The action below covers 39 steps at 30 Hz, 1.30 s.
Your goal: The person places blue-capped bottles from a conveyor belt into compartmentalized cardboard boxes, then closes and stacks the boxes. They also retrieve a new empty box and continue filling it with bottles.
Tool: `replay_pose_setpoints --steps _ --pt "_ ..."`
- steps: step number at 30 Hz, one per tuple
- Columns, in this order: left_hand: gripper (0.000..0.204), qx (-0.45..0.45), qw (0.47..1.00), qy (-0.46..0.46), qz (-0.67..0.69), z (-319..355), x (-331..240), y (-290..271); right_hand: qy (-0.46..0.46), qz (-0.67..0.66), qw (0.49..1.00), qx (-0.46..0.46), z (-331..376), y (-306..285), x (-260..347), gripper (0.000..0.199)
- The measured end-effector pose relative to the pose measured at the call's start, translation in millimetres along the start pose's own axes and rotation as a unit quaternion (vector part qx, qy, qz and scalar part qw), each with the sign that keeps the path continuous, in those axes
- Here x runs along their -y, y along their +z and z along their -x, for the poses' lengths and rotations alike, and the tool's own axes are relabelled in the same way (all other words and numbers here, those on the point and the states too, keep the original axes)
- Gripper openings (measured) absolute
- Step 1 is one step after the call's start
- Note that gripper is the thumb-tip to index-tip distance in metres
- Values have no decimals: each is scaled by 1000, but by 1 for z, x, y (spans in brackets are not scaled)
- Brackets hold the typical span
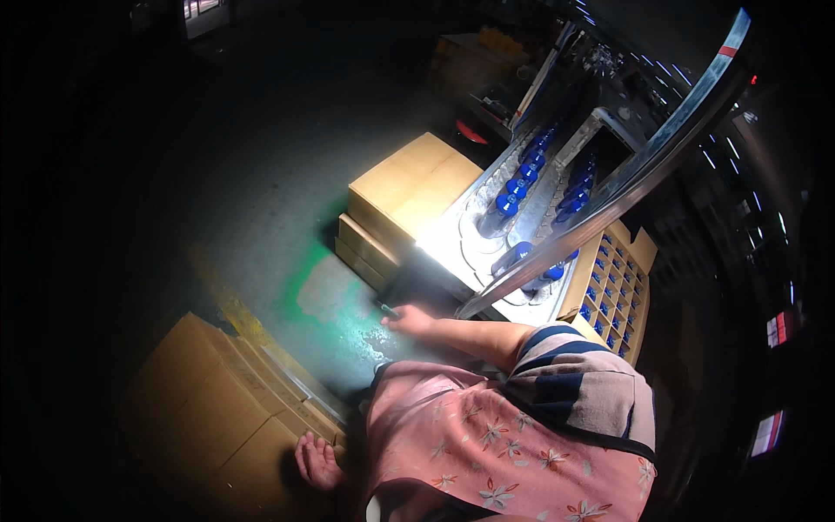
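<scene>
My right hand (410, 321) is stretched out over the floor, closed around a small, slim object (388, 309) with a greenish tip. Too little of that object shows to tell its kind. To its right is the corner of a lit white table (444, 254). Low in the picture, my left hand (319, 462) has its fingers apart and slightly curled, with nothing in it. It is beside a large brown cardboard box (209, 391); whether it touches the cardboard, I cannot tell.
Blue-capped bottles (517, 187) stand in rows on the table behind a curved metal rail (600, 209). Stacked closed cartons (413, 187) adjoin the table. An open carton (609, 291) with dividers holds several blue-topped items. A yellow line (230, 304) marks the floor.
</scene>
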State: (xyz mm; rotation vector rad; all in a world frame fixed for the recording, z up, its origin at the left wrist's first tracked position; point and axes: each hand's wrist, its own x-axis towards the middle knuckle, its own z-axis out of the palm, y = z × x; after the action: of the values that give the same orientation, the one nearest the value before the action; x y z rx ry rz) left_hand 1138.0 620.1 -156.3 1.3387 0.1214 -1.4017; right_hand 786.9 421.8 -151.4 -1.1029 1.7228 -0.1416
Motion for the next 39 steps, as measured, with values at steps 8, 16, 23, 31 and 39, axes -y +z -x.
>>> replay_pose_setpoints --steps 8,16,23,31,39 --pt "38 10 999 19 -42 -218 -98 61 30 -5 997 -70 -164 -33 88 41" --pt "50 31 999 -14 -16 -377 -238 210 -19 -191 981 3 -343 -82 272 30" --pt "22 254 765 334 -489 -507 -341 285 16 -151 985 -83 -427 -110 363 23" --pt "42 306 894 97 -312 -720 -400 454 219 -33 940 -258 -519 -160 336 27" --pt "28 302 906 25 -295 -840 -461 629 324 -162 850 -382 -540 -147 342 25"
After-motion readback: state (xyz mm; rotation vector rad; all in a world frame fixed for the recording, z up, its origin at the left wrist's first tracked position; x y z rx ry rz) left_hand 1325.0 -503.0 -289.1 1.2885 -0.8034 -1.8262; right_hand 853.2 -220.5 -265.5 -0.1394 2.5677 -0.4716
